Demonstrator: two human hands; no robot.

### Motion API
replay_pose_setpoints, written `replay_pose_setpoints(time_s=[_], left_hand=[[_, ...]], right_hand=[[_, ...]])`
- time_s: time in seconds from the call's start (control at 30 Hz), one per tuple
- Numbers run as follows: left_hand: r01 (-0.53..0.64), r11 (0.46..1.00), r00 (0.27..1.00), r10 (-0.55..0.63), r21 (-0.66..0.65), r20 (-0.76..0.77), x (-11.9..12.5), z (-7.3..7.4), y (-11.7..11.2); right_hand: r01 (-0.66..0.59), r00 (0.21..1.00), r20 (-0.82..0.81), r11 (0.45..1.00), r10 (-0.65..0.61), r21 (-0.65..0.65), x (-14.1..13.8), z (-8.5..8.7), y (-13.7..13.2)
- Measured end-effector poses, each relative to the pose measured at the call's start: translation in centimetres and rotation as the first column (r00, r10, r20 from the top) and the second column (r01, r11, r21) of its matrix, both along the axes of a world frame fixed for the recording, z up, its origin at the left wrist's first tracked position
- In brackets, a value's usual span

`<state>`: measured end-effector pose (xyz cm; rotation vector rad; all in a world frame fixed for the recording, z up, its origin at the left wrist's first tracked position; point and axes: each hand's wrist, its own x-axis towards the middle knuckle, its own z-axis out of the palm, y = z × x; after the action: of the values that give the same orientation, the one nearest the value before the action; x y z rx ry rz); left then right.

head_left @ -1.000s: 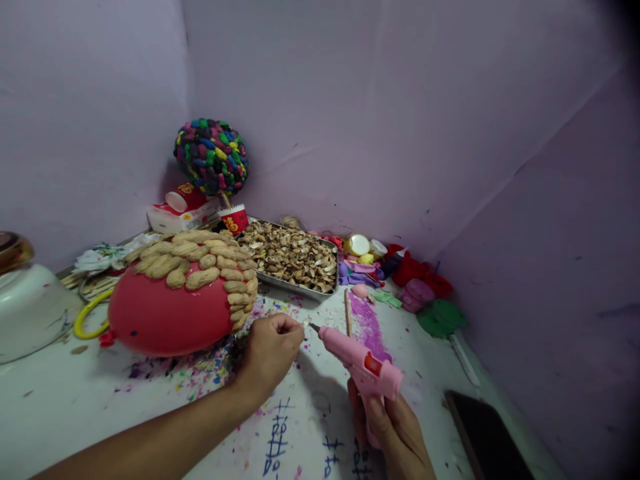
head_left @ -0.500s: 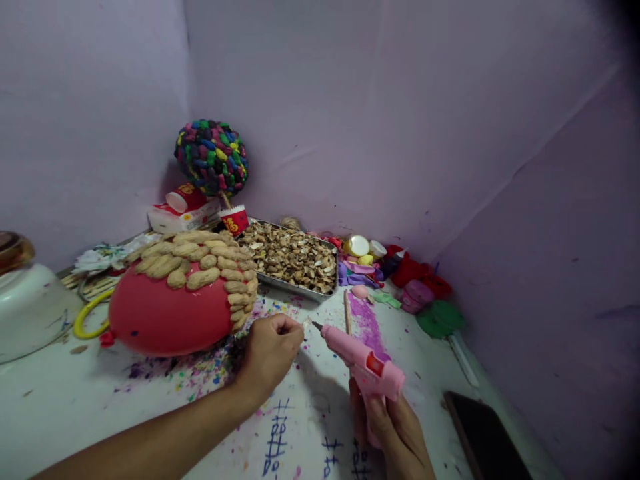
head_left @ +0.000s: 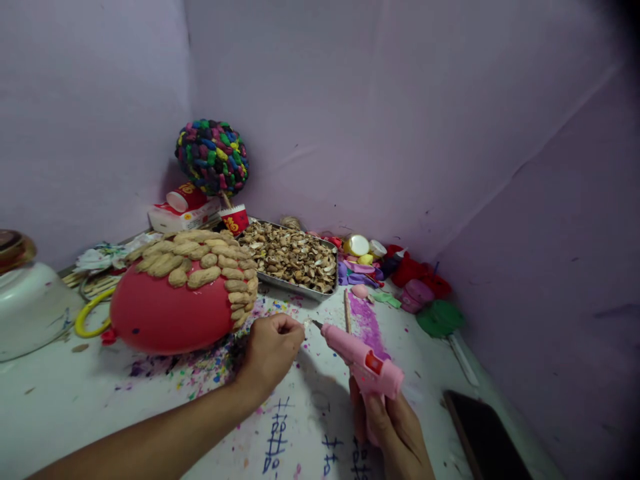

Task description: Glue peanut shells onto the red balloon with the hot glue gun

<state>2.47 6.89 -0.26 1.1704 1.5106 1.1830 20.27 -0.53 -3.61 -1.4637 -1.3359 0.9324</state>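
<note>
My right hand (head_left: 390, 427) grips the handle of a pink glue gun (head_left: 363, 360) near the table's front. Its dark nozzle points left at my left hand (head_left: 270, 353). That hand is closed in a pinch on something small and pale at its fingertips, which I cannot make out. The nozzle tip nearly touches that piece. Just left of the hand lies a red balloon (head_left: 170, 313), its upper side covered with rows of peanut shells (head_left: 200, 263).
A metal tray of peanut shells (head_left: 293, 257) stands behind the hands. At the back, a ball of coloured shells (head_left: 213, 157) rises from a red cup (head_left: 234, 219). Coloured balloons and lids (head_left: 395, 273) lie right, a dark phone (head_left: 483, 437) front right, a white bowl (head_left: 27, 307) far left.
Nearly nothing moved: both hands hold their places, with the glue gun's nozzle shifted a touch to the right.
</note>
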Motion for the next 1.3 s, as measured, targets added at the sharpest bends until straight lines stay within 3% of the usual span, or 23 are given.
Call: replay_pose_setpoints(time_s=[0.2, 0.53, 1.07, 1.3], left_hand=[[0.011, 1.000, 1.000, -0.011, 0.027, -0.009, 0.0, -0.1, -0.1], [0.010, 1.000, 1.000, -0.010, 0.019, -0.005, 0.0, -0.4, 0.0], [0.024, 0.999, 0.999, -0.022, 0.034, -0.041, 0.0, -0.4, -0.1], [0.016, 0.999, 0.999, -0.015, 0.031, -0.038, 0.1, -0.4, -0.2]], right_hand=[[-0.035, 0.999, 0.024, 0.999, 0.034, 0.018, -0.3, 0.6, -0.1], [-0.050, 0.998, 0.039, 0.999, 0.049, 0.007, 0.1, -0.1, 0.1], [0.033, 0.998, 0.046, 0.999, -0.034, 0.025, -1.4, 0.9, -0.5], [0.004, 1.000, 0.009, 1.000, -0.004, 0.006, -1.5, 1.4, -0.5]])
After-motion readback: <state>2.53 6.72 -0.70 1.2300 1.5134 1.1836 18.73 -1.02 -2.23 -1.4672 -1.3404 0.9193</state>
